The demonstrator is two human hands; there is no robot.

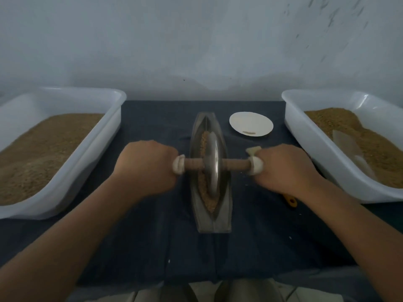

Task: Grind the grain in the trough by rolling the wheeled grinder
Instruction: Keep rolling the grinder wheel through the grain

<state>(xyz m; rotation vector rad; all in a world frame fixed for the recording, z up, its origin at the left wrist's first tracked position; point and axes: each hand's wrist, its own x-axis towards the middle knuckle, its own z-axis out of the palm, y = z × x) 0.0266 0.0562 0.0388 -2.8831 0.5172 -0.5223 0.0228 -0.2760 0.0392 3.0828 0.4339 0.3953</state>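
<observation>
Starting left, a full tub (72,136) sits beside my left hand (146,168), which is fisted round one handle end of the grinder (212,164). It stands on the grain (204,142) in the trough (214,216) between my hands. My right hand (287,168) grips the other end, with a second tub (309,136) right of it.

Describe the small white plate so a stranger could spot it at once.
On the dark blue cloth, find the long grey metal trough in the middle. Just right of its far tip lies the small round white plate. Unlike the deep white plastic tub beside it, it is flat and nearly bare.
</observation>
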